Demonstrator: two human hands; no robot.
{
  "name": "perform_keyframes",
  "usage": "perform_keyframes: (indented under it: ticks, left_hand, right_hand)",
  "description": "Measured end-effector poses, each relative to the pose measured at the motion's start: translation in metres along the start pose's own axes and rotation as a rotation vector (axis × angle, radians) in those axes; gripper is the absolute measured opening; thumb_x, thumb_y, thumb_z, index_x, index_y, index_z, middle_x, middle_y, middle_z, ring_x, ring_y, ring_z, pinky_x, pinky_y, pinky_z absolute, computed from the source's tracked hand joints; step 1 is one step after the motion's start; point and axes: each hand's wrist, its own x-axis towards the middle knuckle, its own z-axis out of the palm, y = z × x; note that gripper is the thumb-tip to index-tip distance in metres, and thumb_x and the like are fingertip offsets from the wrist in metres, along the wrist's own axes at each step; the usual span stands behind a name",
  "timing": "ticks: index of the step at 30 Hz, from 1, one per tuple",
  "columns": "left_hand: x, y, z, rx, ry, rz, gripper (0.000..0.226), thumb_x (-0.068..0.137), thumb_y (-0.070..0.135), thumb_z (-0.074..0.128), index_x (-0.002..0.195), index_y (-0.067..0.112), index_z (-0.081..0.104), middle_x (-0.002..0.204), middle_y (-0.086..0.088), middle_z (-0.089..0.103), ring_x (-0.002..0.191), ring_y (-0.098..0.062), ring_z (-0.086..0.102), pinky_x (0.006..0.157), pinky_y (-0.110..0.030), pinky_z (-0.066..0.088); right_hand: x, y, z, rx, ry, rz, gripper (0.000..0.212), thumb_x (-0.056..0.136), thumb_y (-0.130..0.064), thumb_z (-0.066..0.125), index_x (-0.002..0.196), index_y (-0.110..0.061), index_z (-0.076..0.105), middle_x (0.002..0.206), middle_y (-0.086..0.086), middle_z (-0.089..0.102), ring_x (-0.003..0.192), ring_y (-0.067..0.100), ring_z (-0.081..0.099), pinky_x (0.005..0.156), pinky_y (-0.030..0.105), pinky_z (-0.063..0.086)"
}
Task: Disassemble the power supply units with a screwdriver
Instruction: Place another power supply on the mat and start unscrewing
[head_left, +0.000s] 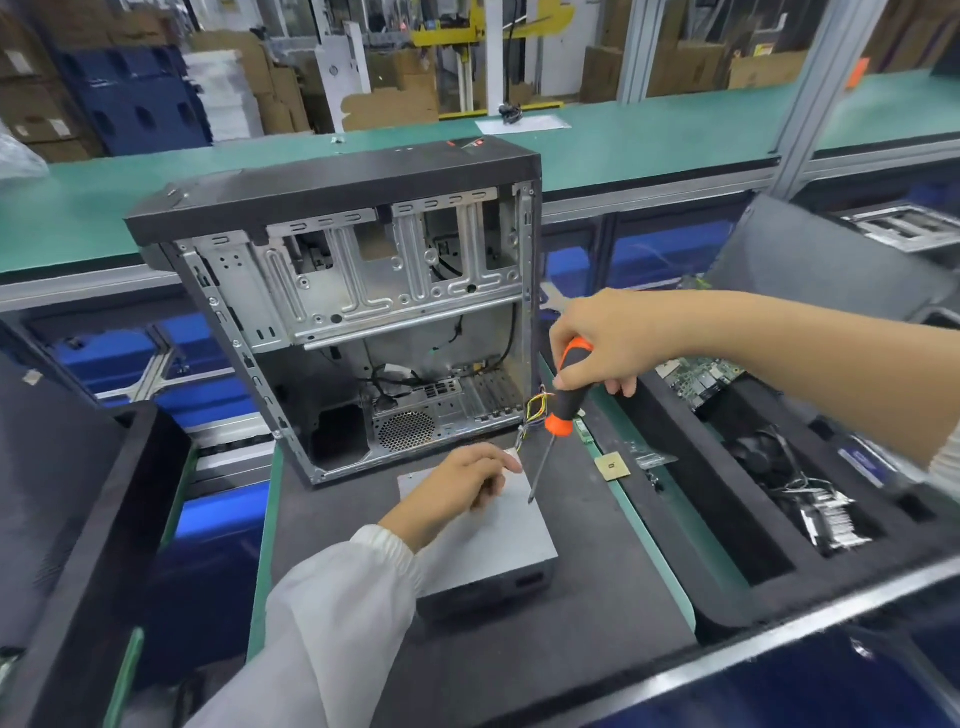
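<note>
Grey sheet-metal power supply unit (498, 540), a flat box, lies on the dark foam table (597, 597) before an open, upright computer case (358, 312). I see my left hand (462, 483) resting curled on its lid, apparently pinching nothing. My right hand's (608, 343) grip is clamped on the orange-black screwdriver (563, 400), slim shaft angled down at the lid.

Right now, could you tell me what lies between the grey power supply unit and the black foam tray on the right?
In the head view, between the power supply unit and the foam tray lies bare dark mat, then the bench's green edge; the small gold chip sits farther back.
</note>
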Motion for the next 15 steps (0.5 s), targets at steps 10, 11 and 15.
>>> perform_keyframes:
  ticks: [10, 11, 15]
  left_hand:
    - [-0.035, -0.034, 0.027, 0.371, -0.097, 0.339, 0.015, 0.081, 0.007, 0.075, 0.095, 0.012, 0.074, 0.067, 0.022, 0.052, 0.058, -0.001, 0.037, 0.06, -0.012, 0.031]
    - [-0.036, -0.036, 0.028, 0.368, -0.086, 0.346, 0.015, 0.082, 0.008, 0.075, 0.096, 0.013, 0.075, 0.072, 0.016, 0.052, 0.06, -0.002, 0.036, 0.061, -0.014, 0.03]
    - [-0.036, -0.037, 0.028, 0.426, -0.059, 0.376, 0.016, 0.081, 0.01, 0.076, 0.097, 0.015, 0.075, 0.07, 0.01, 0.043, 0.06, -0.006, 0.034, 0.06, -0.016, 0.029]
  right_hand:
    - [-0.034, -0.023, 0.033, -0.218, 0.05, -0.097, 0.019, 0.088, -0.037, 0.062, 0.089, -0.018, 0.061, 0.069, -0.011, 0.051, 0.064, 0.012, 0.051, 0.058, 0.028, 0.041]
    - [-0.035, -0.024, 0.036, -0.216, 0.051, -0.096, 0.019, 0.088, -0.036, 0.061, 0.09, -0.018, 0.061, 0.07, -0.01, 0.052, 0.067, 0.015, 0.053, 0.061, 0.03, 0.043]
    - [-0.036, -0.026, 0.045, -0.194, 0.061, -0.097, 0.015, 0.089, -0.034, 0.06, 0.09, -0.019, 0.057, 0.072, -0.01, 0.05, 0.069, 0.014, 0.051, 0.066, 0.031, 0.045]
